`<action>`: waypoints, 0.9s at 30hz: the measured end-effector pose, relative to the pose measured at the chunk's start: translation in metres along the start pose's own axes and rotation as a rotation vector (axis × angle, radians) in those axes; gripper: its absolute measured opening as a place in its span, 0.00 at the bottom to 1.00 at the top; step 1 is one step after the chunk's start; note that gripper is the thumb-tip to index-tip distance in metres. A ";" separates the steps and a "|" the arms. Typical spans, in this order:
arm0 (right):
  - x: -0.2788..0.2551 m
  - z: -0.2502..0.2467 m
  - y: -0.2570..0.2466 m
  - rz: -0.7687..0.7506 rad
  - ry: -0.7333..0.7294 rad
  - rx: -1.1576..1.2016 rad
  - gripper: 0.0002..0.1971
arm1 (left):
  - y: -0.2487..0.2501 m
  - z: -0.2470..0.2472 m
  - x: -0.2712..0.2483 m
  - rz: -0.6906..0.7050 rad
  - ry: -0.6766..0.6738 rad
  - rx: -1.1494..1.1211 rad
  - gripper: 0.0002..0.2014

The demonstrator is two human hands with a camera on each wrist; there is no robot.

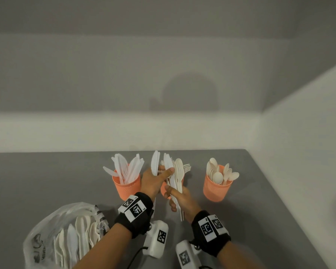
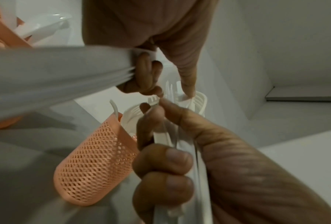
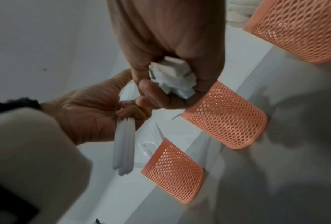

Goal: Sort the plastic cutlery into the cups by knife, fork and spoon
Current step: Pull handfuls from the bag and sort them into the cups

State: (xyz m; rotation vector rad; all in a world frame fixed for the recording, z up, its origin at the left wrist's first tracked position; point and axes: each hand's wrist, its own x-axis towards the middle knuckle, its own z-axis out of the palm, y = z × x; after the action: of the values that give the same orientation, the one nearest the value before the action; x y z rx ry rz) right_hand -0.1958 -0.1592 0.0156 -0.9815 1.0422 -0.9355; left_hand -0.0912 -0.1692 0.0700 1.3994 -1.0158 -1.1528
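Three orange mesh cups stand in a row on the grey table. The left cup (image 1: pixel 126 186) holds knives, the middle cup (image 2: pixel 95 163) forks, the right cup (image 1: pixel 216 189) spoons. In front of the middle cup my left hand (image 1: pixel 156 176) grips a few white knives (image 1: pixel 155 164) upright, and its thumb reaches across to a mixed cutlery bundle (image 1: pixel 176 181). My right hand (image 1: pixel 176 198) holds that bundle by the handles, whose ends (image 3: pixel 172 78) poke out of the fist. The head view hides most of the middle cup behind both hands.
A clear plastic bag (image 1: pixel 64 235) with several more pieces of cutlery lies at the near left of the table (image 1: pixel 47 181). A white wall rises just behind the cups. The table's right edge runs diagonally past the spoon cup.
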 end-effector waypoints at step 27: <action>-0.006 0.005 -0.003 -0.039 0.076 0.017 0.18 | -0.016 0.004 0.008 0.037 0.048 0.086 0.12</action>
State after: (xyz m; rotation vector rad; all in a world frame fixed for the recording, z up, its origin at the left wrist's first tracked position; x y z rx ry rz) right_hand -0.1928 -0.1532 0.0211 -0.9618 1.0798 -1.0190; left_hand -0.0934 -0.1759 0.0528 1.4631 -1.0636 -1.0545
